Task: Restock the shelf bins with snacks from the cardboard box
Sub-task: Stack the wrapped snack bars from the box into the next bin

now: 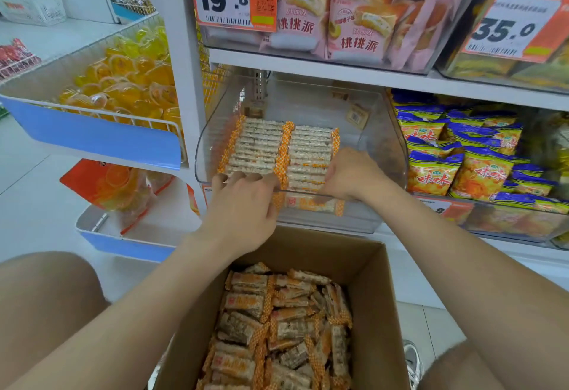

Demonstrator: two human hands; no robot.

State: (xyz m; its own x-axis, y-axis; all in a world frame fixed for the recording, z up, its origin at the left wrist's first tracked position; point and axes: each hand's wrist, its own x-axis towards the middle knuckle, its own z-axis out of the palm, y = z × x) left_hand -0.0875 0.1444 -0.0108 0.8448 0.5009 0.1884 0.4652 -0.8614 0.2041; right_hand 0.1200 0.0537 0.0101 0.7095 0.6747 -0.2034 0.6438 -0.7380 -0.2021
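Close up, left hand [243, 202]: fingers bent over the front lip of the clear plastic shelf bin [391, 149], tips against the nearest orange-and-white wrapped puffed-rice snack bars [255, 146]; pressing or pinching, cannot tell
Right hand [351, 174]: fingers curled down on the near end of the right-hand row, apparently gripping a bar there
Bars stand on edge in two tidy rows, filling only the front of the bin; the back is bare. One stray bar [308, 204] lies flat behind the front wall
Brown cardboard box [378, 297] sits below, between the person's knees, holding a loose heap of the same bars

Risks, as I judge them:
- rows fall like dominoes into the bare back once the hands let go
- hard squeezing cracks the brittle bars
- a knee nudge tips the box
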